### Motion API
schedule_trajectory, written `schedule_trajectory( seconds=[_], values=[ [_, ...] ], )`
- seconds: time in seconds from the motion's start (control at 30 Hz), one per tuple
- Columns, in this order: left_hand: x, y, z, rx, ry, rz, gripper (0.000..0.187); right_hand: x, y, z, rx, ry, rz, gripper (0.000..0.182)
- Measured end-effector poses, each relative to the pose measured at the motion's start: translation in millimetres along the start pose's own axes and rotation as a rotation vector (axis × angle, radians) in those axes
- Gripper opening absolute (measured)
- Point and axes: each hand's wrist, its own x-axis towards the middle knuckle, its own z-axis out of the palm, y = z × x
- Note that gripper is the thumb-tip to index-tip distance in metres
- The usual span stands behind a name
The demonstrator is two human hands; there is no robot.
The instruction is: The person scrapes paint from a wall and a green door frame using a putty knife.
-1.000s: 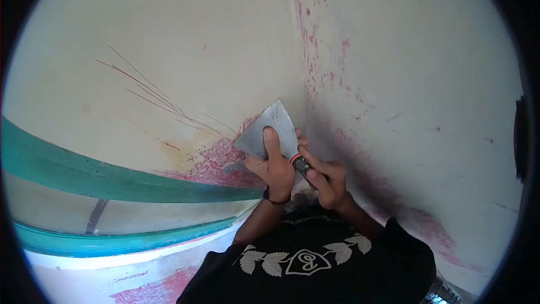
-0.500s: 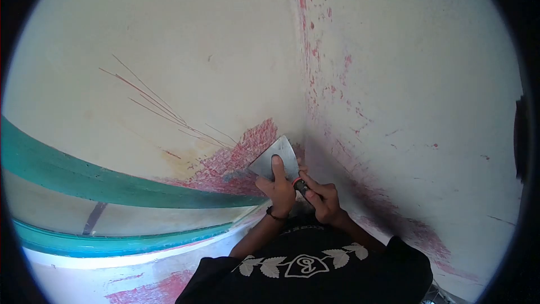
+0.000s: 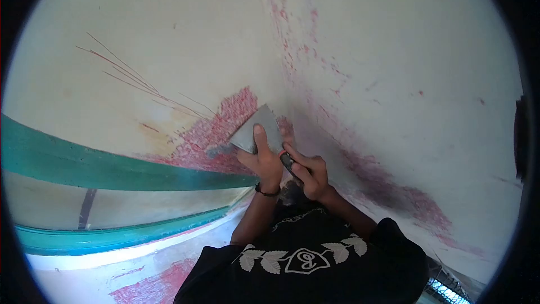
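Observation:
A paint scraper (image 3: 270,125) with a wide, flat grey metal blade lies against the wall near the corner, its edge pointing up and to the left. My right hand (image 3: 314,175) is closed around its dark handle, which has a red band. My left hand (image 3: 266,164) grips the blade, one finger stretched along its face; the undersides of those fingers are hidden. Around the blade, a rough red-and-pink patch (image 3: 205,138) shows on the cream wall, with a grey-blue smear beside my left hand.
Below the patch runs a teal band (image 3: 112,162), with a second blue-green band (image 3: 112,239) lower down. The right wall (image 3: 416,135) meets the left one at a corner marked with red flecks. Thin red scratches (image 3: 126,73) cross the left wall.
The view has shifted, so the walls, hands and scraper appear higher and further left. Both hands keep their hold on the scraper, which stays by the red patch.

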Motion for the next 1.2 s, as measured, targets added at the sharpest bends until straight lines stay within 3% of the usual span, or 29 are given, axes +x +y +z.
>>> schedule_trajectory(
  seconds=[0.13,0.23,0.4,0.43,0.5,0.73,0.8,0.9,1.07,1.1,1.2],
  values=[
    [3.8,5.1,-8.6,0.064,-0.083,0.028,0.034,-11.8,-13.5,13.1,0.126,0.062,0.133,0.048],
    [9.6,-11.7,-19.2,0.078,-0.036,0.032,0.033,-11.7,-16.0,10.5,-0.124,0.031,-0.095,0.048],
    [-18.1,-55.8,-76.8,0.279,-0.219,-0.072,0.036,-44.0,27.3,0.4,-0.073,0.057,0.082,0.044],
    [-35.1,-55.7,-93.2,0.290,-0.252,-0.115,0.037,-48.4,22.7,0.8,-0.081,0.072,0.098,0.043],
    [-66.2,-37.0,-109.2,0.003,-0.272,-0.298,0.038,-51.5,8.8,1.2,-0.102,0.114,0.117,0.042],
    [-106.4,-5.1,-198.1,0.091,-0.438,-0.224,0.037,6.1,32.0,57.8,0.059,0.351,-0.018,0.040],
    [-113.0,1.6,-222.8,0.132,-0.445,-0.119,0.037,-12.5,68.9,76.7,0.138,0.452,0.145,0.039],
    [-122.2,12.9,-256.7,0.065,-0.388,-0.155,0.035,-67.3,95.9,106.2,0.230,0.455,0.331,0.040],
    [-132.5,14.6,-297.0,0.157,-0.452,-0.207,0.034,-183.7,97.3,138.2,0.044,0.433,0.765,0.033],
    [-134.8,14.1,-300.8,0.169,-0.474,-0.212,0.034,-205.2,91.2,150.3,0.217,0.447,0.708,0.031],
    [-142.6,10.1,-309.2,0.218,-0.524,-0.138,0.038,-263.5,107.0,160.4,0.098,0.516,0.703,0.024]
  ],
)
